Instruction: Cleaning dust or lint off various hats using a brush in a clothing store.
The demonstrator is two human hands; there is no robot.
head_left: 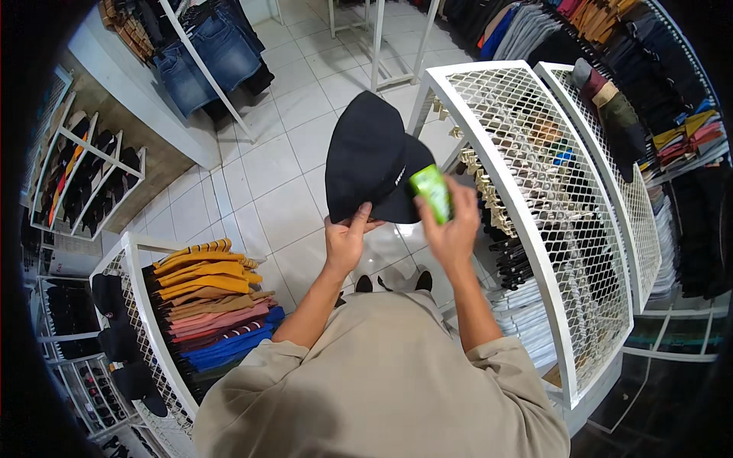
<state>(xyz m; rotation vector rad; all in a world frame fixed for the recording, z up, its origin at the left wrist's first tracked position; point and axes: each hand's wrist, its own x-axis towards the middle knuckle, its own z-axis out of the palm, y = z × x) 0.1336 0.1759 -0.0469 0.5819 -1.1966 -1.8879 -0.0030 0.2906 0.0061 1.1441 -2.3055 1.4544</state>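
Observation:
A black hat [365,156] with small white lettering is held up in front of me above the tiled floor. My left hand [349,243] grips its lower edge, the thumb lying on the black fabric and the fingers partly hidden behind it. My right hand [452,227] is closed around a bright green oblong object [432,194], blurred, its kind unclear. The green object overlaps the hat's right-hand part in view; whether it touches the fabric I cannot tell.
Close on my right stands a white mesh-topped rack [534,114] with clothes hanging below. At lower left, folded-looking colourful garments [210,298] hang beside a mesh panel bearing black caps [130,343]. Denim shorts [210,65] hang at far left. White tiles [279,195] cover the floor.

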